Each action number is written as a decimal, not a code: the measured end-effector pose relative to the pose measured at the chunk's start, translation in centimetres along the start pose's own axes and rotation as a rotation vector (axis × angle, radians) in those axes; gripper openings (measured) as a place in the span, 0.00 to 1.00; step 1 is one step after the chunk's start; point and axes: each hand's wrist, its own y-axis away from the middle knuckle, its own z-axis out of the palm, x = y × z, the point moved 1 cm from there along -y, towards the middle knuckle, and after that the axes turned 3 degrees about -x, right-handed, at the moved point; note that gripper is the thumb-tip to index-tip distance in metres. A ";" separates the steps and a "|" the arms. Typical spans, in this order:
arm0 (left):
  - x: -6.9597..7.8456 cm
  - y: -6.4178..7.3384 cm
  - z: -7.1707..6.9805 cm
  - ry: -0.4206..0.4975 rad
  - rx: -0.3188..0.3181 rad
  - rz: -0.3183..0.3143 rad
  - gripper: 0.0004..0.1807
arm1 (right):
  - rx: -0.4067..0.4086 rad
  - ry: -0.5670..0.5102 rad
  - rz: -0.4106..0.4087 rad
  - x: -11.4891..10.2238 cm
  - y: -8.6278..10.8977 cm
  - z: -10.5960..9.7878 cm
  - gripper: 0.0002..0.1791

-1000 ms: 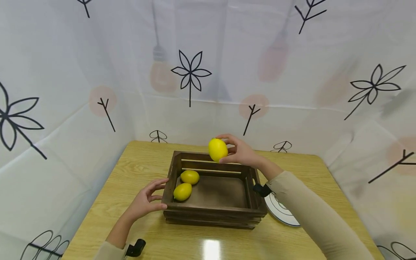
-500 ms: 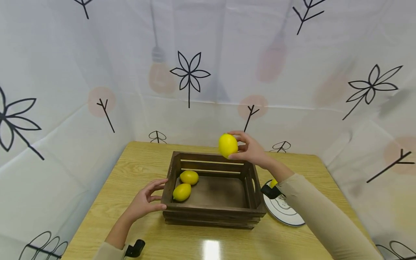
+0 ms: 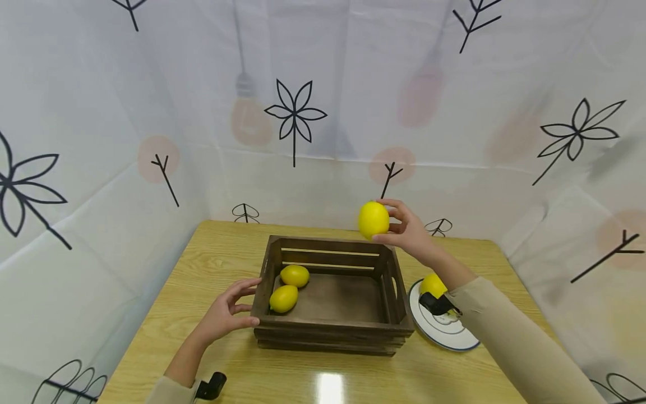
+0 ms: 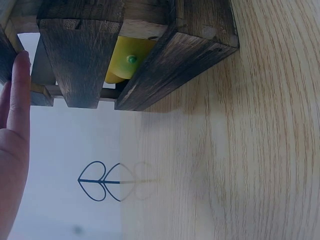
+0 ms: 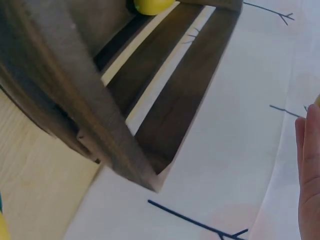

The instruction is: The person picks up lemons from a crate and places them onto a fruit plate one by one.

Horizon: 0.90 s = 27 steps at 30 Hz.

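In the head view my right hand [image 3: 410,231] holds a yellow lemon [image 3: 373,220] between thumb and fingers, above the back right of a dark brown wooden crate [image 3: 333,332]. Two more lemons lie inside the crate at its left: one toward the back [image 3: 295,275] and one nearer the front [image 3: 284,299]. My left hand [image 3: 222,314] touches the crate's left side, fingers spread. From the left wrist, its straight fingers [image 4: 20,95] lie along the slats. At the right wrist view's edge, only part of the right hand [image 5: 310,170] shows; its lemon is almost wholly cut off.
Right of the crate stands a white plate [image 3: 456,338] with a blue rim, bearing a yellow lemon [image 3: 432,285] partly behind the right wrist's black camera [image 3: 437,304]. All of it rests on a light wooden table [image 3: 227,370]. A patterned white cloth [image 3: 343,67] hangs behind.
My right hand has carried its lemon to the right and slightly up, from over the crate's middle to its back right. More of the plate and its lemon shows. The left hand stays put.
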 end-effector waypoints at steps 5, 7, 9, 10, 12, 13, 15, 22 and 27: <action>-0.2 0.0 0.0 0.004 0.002 -0.004 0.37 | 0.048 0.014 0.010 0.3 0.8 -0.9 0.40; -0.2 0.0 0.0 0.003 0.004 -0.005 0.37 | 0.064 0.024 0.015 0.3 1.1 -1.3 0.40; -0.3 0.0 0.0 0.003 0.007 -0.009 0.36 | 0.076 0.027 0.023 0.3 1.4 -1.6 0.40; -0.3 0.0 0.0 0.001 0.008 -0.010 0.36 | 0.082 0.028 0.023 0.3 1.6 -1.8 0.41; -0.3 0.0 0.0 -0.004 0.009 -0.010 0.36 | 0.091 0.036 0.025 0.5 1.9 -2.1 0.41; -0.3 0.0 0.0 -0.007 0.009 -0.009 0.36 | 0.095 0.041 0.028 0.6 2.1 -2.2 0.40; -0.3 0.0 0.0 -0.008 0.012 -0.016 0.36 | 0.104 0.047 0.025 0.9 2.4 -2.5 0.40; -0.4 0.0 -0.1 -0.006 0.009 -0.021 0.37 | 0.123 0.071 0.027 1.6 3.7 -3.3 0.40; -0.3 0.0 -0.1 -0.004 0.007 -0.019 0.37 | 0.142 0.113 0.028 2.0 4.6 -3.8 0.40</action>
